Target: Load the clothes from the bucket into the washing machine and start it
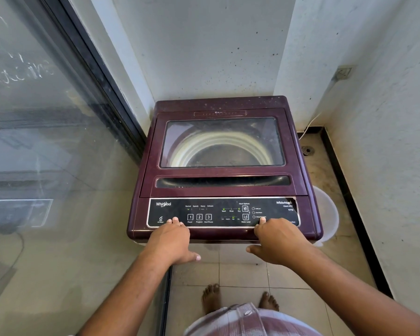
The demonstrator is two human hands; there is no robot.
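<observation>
A maroon top-loading washing machine (224,180) stands in the corner with its glass lid (222,143) closed; the drum shows through it. Small green lights glow on the black control panel (222,212). My left hand (171,238) rests on the panel's front edge at the left, fingers flat, beside the Power button. At the panel's right end my right hand (275,238) lies the same way, below the Water Level button. Neither hand holds anything. A white bucket (327,212) sits on the floor to the right of the machine, mostly hidden behind it; its contents cannot be seen.
A glass sliding door (46,141) with a dark frame runs along the left. White walls close in behind and on the right, where a wall socket (343,72) and a white cable (310,124) are. A floor drain (308,150) lies behind the bucket. My bare feet stand on the tiles.
</observation>
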